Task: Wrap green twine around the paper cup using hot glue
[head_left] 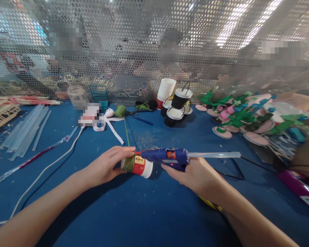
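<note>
My left hand (109,163) holds a paper cup (140,166) lying on its side, its white rim facing right. Green yarn is wound round the base end of the cup, and a strand (126,132) runs back to a green yarn ball (120,110). In my right hand (195,175) is a blue hot glue gun (167,156), gripped by its handle. A clear glue stick (216,155) sticks out of its back end. The nozzle is over the cup, close to the wound yarn; whether it touches cannot be made out.
Stacked white cups (166,90) and black cups with white rims (173,116) stand behind. Green and pink craft pieces (234,120) crowd the right, near a purple power strip (298,188). Glue sticks (25,130), a white cable (48,168) and white ribbon (114,130) lie left.
</note>
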Available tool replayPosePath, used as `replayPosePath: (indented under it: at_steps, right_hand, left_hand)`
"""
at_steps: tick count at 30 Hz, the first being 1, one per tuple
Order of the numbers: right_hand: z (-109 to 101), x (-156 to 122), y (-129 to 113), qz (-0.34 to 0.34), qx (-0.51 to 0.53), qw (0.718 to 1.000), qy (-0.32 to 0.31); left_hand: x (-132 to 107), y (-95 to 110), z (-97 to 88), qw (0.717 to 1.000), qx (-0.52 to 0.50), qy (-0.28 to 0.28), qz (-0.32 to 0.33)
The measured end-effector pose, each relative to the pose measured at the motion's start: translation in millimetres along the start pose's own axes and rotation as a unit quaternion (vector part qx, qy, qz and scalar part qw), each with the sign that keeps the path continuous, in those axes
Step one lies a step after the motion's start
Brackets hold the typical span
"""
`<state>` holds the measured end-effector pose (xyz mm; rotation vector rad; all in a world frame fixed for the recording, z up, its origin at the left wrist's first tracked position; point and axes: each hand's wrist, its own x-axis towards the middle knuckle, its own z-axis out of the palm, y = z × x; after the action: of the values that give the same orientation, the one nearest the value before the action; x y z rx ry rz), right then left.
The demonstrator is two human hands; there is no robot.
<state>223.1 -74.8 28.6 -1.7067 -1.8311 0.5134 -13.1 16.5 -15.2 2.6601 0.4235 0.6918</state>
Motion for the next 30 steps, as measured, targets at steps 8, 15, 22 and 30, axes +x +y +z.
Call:
replayPosePath:
  at_steps: [8, 15, 22, 30]
  right_hand:
    - [-1.1, -2.5, -0.4, -0.053, -0.064, 0.997, -0.006]
    - [-2.4, -4.0, -0.7, -0.07, -0.055, 0.996, -0.01]
    - [-4.2, -5.7, -3.5, -0.065, -0.046, 0.997, -0.009]
    - [-3.9, -5.9, -3.4, -0.073, -0.077, 0.994, -0.012]
  left_hand:
    - [0.2, 2.8, -3.0, 0.999, -0.01, -0.015, -0.042]
    - [1.9, 5.2, -5.4, 0.995, -0.034, -0.025, -0.087]
    - [3.4, 8.2, -7.9, 0.987, -0.063, -0.033, -0.141]
    - [2.8, 5.6, -8.3, 0.989, -0.057, -0.022, -0.131]
